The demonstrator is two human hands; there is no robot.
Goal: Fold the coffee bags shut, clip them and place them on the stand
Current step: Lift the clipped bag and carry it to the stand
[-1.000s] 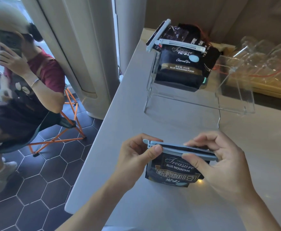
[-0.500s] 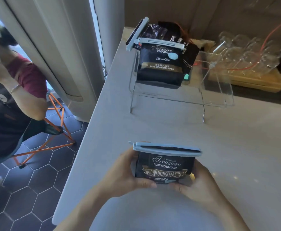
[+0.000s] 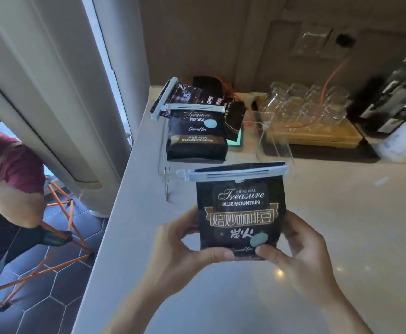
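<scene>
I see clear glass jars [image 3: 310,106] on a wooden tray [image 3: 317,137] at the bench's [image 3: 341,225] back; an orange-legged stool [image 3: 52,239] stands left.

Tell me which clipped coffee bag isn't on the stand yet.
The near bag, held in both hands above the counter; the other clipped bag already sits on the clear stand.

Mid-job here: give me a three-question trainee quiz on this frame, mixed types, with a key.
1. True or false: the coffee bag held in both hands already has a clip across its top.
2. Multiple choice: where does the held bag sit? A) on the clear stand B) lifted above the counter C) on the floor
3. Fill in: the left hand and the right hand grip the bag at its ____ corners.

Key: 1 true; 2 B; 3 lower.
</scene>
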